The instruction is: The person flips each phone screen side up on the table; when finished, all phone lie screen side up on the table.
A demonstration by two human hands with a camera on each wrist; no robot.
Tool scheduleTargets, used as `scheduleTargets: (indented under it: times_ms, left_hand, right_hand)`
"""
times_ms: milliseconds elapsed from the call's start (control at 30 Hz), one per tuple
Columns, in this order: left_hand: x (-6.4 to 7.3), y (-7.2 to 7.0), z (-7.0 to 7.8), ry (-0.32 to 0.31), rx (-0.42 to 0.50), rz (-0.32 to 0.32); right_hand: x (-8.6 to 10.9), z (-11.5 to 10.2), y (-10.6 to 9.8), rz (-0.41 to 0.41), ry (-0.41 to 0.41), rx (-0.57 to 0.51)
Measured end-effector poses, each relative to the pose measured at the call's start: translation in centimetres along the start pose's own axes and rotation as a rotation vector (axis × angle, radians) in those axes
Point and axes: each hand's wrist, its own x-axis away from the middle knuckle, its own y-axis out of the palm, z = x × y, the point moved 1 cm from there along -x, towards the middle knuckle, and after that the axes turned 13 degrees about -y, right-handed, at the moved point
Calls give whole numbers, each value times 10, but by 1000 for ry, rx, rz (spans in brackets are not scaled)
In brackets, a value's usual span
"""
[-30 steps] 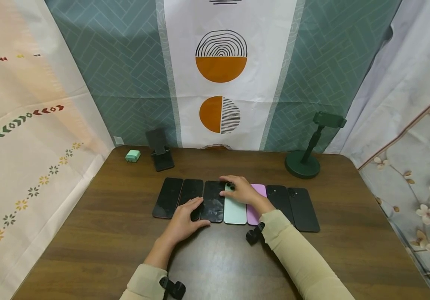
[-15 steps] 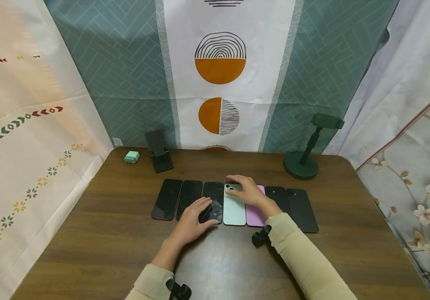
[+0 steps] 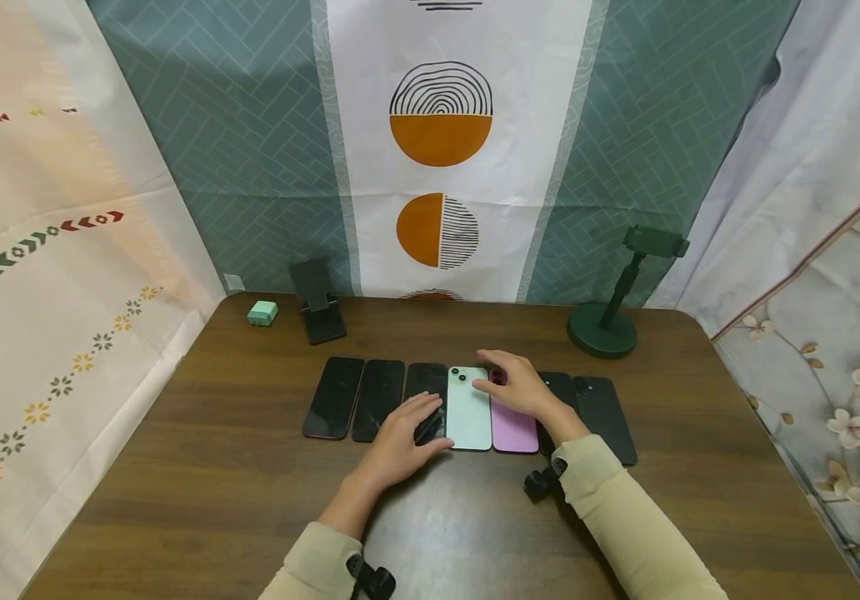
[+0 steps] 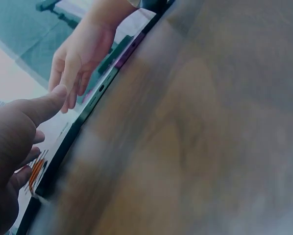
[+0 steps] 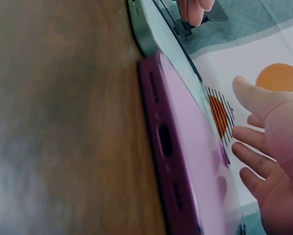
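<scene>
Several smartphones lie flat in a side-by-side row on the table. My left hand (image 3: 396, 446) hovers over the third dark phone (image 3: 427, 377), thumb spread from the fingers and partly covering that phone. Beside it is a mint-green phone (image 3: 469, 421), back up with its cameras at the far end. My right hand (image 3: 522, 388) is over the purple phone (image 3: 512, 432), fingers loosely bent and hiding part of its camera end. In the right wrist view, a gap shows between the right hand (image 5: 283, 152) and the purple phone's back (image 5: 195, 142). Neither hand holds anything.
Two dark phones, one at the row's left end (image 3: 334, 398), lie screen up; two black phones, one at the right end (image 3: 606, 421), lie back up. Behind stand a black phone stand (image 3: 319, 304), a green stand (image 3: 606, 329) and a small mint block (image 3: 262, 313).
Both hands have slid to the right along the row, the left from the second phone to the third, the right from the mint-green phone to the purple one. The phones have stayed in place.
</scene>
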Motion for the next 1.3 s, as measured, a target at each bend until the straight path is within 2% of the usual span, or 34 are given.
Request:
scheduleTargets:
  times_ms: [200, 433, 633, 900, 1067, 1300]
  left_hand:
    - [-4, 6, 6, 33, 11, -8]
    - [-10, 14, 10, 51, 13, -13]
    - [-12, 17, 14, 46, 12, -12]
    - [-15, 23, 19, 82, 7, -39]
    - [-17, 27, 21, 69, 12, -53]
    - [-17, 31, 25, 38, -34, -59]
  right_hand:
    - [10, 2, -6, 24, 31, 7]
    - [18, 9, -8, 38, 29, 24]
    - [18, 9, -6, 37, 37, 22]
    - [13, 10, -1, 20, 48, 30]
    - [11, 10, -1, -4, 67, 28]
    - [9, 7, -1, -45, 42, 32]
